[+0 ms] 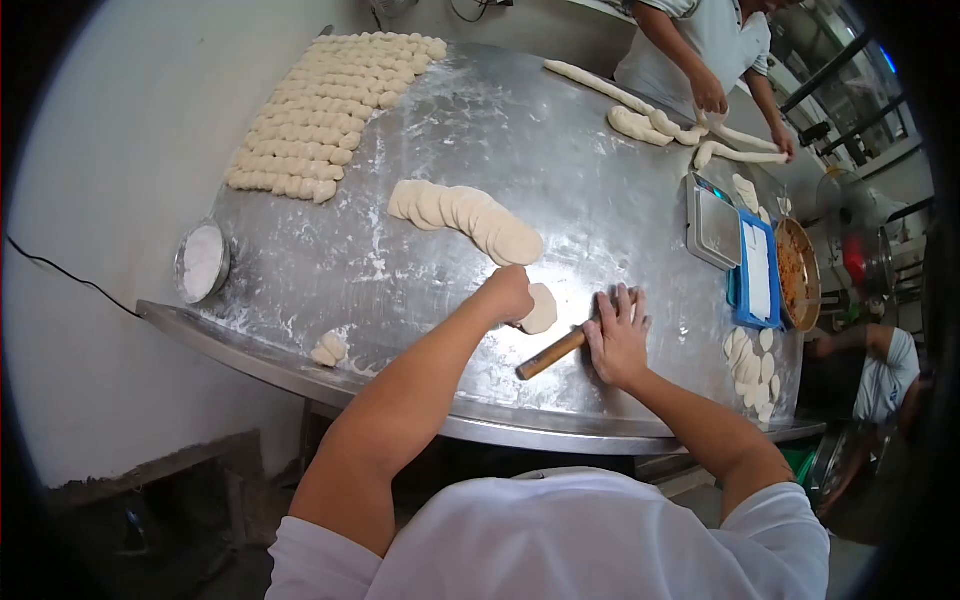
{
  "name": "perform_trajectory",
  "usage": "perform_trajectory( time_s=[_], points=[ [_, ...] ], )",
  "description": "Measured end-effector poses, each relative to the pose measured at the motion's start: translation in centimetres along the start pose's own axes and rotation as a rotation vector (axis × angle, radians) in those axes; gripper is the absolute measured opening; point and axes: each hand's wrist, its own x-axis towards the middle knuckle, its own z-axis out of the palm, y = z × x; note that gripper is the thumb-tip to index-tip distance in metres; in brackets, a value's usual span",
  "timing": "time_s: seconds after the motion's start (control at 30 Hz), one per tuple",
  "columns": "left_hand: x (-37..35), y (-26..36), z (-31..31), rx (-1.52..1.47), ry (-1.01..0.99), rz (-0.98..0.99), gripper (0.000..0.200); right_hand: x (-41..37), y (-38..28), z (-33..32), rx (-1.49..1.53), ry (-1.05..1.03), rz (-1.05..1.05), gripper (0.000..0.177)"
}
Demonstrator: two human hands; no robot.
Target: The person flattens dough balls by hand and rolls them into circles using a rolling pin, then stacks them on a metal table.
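My left hand [508, 295] is closed at the edge of a small flattened dough round [541, 309], its fingertips mostly hidden. To its right lies a wooden rolling pin [551, 357], slanting under my right hand [618, 338]. That hand rests palm down over the pin with its fingers stretched out and apart. Just beyond my left hand, a curved row of overlapping dough wrappers [465, 212] lies on the metal table [400, 310]. A few small dough pieces [329, 349] sit near the front edge at left.
Rows of dough balls [310, 115] cover the back left. A flour bowl [202, 262] stands at the left edge. At right are a scale [714, 222], a blue tray [757, 270], a pan of filling [797, 275] and dough pieces [752, 368]. Opposite, a co-worker [690, 50] handles dough ropes [600, 85].
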Motion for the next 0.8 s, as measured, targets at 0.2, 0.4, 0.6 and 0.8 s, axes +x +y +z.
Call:
perform_trajectory(
  time_s=[0.2, 0.4, 0.6, 0.8],
  points=[
    [-3.4, 3.3, -2.6, 0.138, -0.154, -0.068, 0.038, 10.0, -5.5, 1.7, 0.051, 0.111, 0.162, 0.082],
    [-3.0, 1.9, -2.4, 0.078, 0.015, 0.014, 0.035, 8.3, -5.4, 0.7, 0.087, 0.033, -0.046, 0.07],
    [-1.5, 2.9, -2.6, -0.062, 0.199, 0.07, 0.036, 0.5, 2.6, -2.4, 0.03, -0.166, -0.189, 0.065],
    [-2.5, 2.6, -9.3, -0.008, 0.657, 0.034, 0.04, 1.1, 4.0, -0.8, 0.073, -0.051, -0.221, 0.065]
  ],
)
